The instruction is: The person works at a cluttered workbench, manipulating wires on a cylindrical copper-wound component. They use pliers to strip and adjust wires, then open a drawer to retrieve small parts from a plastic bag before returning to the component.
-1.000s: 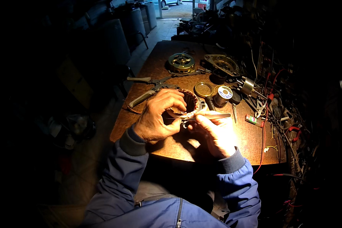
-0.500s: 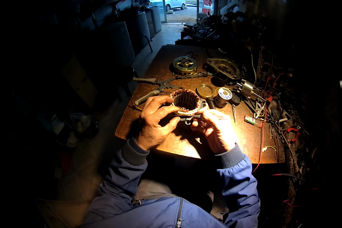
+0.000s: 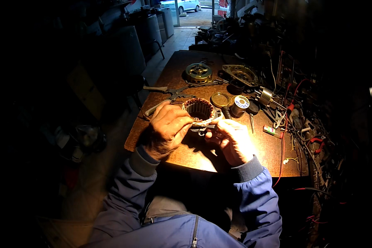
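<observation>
A ring-shaped stator point(image 3: 197, 108) with copper windings sits on a metal housing near the middle of the wooden bench. My left hand point(image 3: 164, 130) is curled at its near left rim, thumb and fingertips pinched together on something too small to make out. My right hand point(image 3: 232, 142) grips a thin flat metal tool point(image 3: 208, 126) at the stator's near right edge. Beside the stator lie a round magnifier point(image 3: 220, 100), a solder spool point(image 3: 240, 107) and long-handled cutters point(image 3: 157, 88).
Brass-coloured housings point(image 3: 198, 72) stand at the back of the bench point(image 3: 173, 68). A cylindrical rotor point(image 3: 266, 96), a small green box point(image 3: 272, 131), a clamp and tangled wires point(image 3: 306, 136) crowd the right side. A doorway point(image 3: 194, 18) opens beyond.
My left hand has shifted down and left, uncovering more of the stator's rim and bore, and its fingers have drawn closer together. The tool in my right hand now shows less.
</observation>
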Available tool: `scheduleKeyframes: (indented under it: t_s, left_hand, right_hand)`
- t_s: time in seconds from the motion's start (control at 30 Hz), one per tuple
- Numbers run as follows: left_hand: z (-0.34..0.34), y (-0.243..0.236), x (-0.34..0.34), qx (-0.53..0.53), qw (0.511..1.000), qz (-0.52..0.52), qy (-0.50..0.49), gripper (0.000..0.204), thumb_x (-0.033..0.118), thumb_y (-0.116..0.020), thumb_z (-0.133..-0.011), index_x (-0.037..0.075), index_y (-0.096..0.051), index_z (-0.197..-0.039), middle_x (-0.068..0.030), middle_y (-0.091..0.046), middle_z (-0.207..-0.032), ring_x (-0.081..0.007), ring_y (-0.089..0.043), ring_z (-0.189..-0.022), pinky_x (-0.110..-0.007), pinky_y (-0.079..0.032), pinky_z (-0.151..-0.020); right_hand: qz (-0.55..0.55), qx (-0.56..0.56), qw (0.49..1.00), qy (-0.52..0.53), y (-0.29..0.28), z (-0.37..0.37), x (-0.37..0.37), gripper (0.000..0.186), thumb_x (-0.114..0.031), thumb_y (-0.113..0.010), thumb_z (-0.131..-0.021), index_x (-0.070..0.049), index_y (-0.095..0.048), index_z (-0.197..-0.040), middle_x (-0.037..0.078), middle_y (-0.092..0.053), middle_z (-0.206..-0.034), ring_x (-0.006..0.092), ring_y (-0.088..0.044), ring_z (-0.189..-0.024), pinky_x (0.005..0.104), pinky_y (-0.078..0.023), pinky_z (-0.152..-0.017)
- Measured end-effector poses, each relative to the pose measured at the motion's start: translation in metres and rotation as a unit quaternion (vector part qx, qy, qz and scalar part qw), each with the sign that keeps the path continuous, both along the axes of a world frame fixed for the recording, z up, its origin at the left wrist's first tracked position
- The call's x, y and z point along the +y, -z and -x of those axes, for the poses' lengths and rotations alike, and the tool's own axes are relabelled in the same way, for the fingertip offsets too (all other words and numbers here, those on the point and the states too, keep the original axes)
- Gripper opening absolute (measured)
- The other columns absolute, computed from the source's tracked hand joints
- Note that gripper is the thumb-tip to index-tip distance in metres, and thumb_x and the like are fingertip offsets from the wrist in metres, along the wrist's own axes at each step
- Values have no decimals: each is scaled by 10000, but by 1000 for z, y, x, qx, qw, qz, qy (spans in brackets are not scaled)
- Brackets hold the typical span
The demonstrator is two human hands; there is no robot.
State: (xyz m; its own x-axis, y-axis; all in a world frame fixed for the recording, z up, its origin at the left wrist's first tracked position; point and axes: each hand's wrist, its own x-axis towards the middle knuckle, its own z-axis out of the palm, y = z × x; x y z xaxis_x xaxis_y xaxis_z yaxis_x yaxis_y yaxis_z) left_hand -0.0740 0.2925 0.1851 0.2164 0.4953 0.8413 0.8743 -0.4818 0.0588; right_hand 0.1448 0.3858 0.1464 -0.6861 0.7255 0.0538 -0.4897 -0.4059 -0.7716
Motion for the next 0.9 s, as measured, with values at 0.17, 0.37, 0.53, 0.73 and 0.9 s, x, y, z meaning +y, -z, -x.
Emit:
scheduleKeyframes:
  t_s: [0.17, 0.37, 0.53, 0.73, 0.9]
  left_hand:
    - [-6, -13, 4, -11, 999, 42, -7, 184, -37, -794, -799, 17, -667, -922, -114, -688, -910, -294, -662, -862, -398, -539, -769]
    - [-1, -49, 14, -176, 933, 302, 86, 184, 68, -758, -953, -4, -677, -1102, -86, -724, -993, -179, -698, -947, -312, -563, -850]
    - [22, -76, 16, -361, 776, 469, 221, 133, 75, -663, -1034, -9, -658, -1138, -29, -700, -921, -53, -625, -717, -209, -516, -615]
    - [56, -86, 4, -351, 773, 486, 209, 118, 106, -656, -1032, 23, -682, -1111, -10, -679, -856, -15, -548, -620, -175, -418, -514]
    - [85, -89, -24, -408, 787, 409, 217, 135, 63, -603, -1023, 10, -700, -1101, -25, -686, -812, -15, -490, -560, -189, -363, -492]
  right_hand:
    - [3, 4, 1000, -1, -1, 0, -2, 266, -180, -708, -1007, 19, -691, -1181, 105, -731, -1051, 234, -742, -904, 395, -617, -843]
    - [18, 4, 1000, -6, -1, -2, -3, 278, -192, -715, -1005, 15, -692, -1190, 104, -733, -1046, 230, -743, -907, 390, -619, -842]
    - [17, -10, 1000, -19, -4, 0, -3, 289, -196, -717, -1004, 16, -693, -1199, 118, -743, -1063, 230, -745, -917, 392, -619, -861]
    - [8, -9, 1000, 4, -2, 0, -3, 263, -174, -705, -1008, 26, -698, -1178, 125, -742, -1063, 234, -743, -927, 395, -620, -879]
    - [5, -3, 1000, -5, -1, 0, -3, 242, -163, -702, -1006, 24, -703, -1160, 121, -739, -1051, 235, -741, -942, 399, -622, -888]
